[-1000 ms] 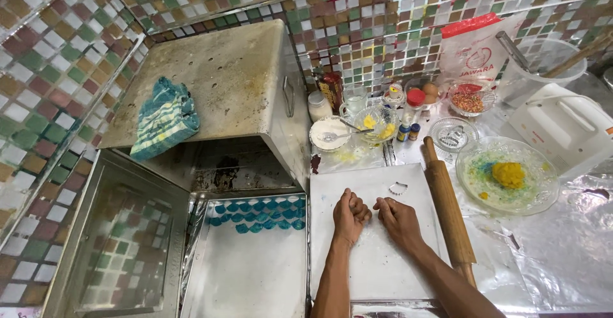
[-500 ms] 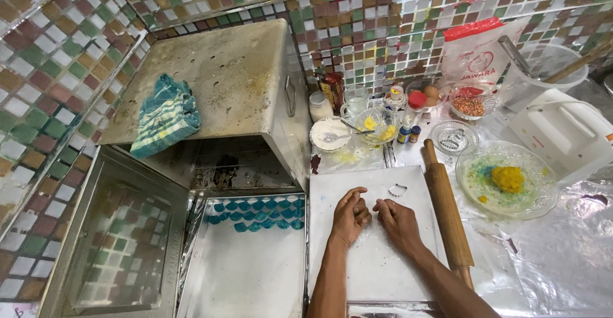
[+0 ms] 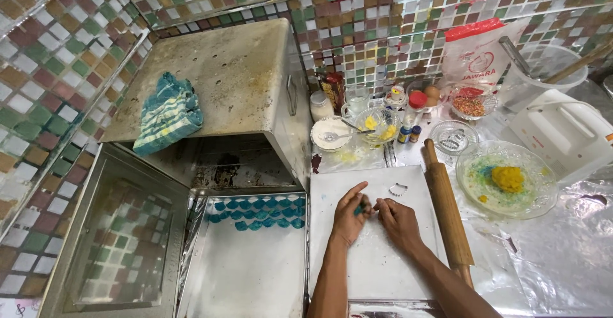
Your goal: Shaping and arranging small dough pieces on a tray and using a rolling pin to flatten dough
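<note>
Teal dough [image 3: 359, 209] is pinched between the closed fingers of the left hand [image 3: 350, 214] and right hand [image 3: 397, 219] over the white board [image 3: 370, 260], near the rolling pin [image 3: 447, 209] on the right.

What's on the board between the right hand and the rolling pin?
In the head view, nothing: the white board is bare between the right hand and the wooden rolling pin. The small scalloped cutter lies above the hand, not between them.
</note>
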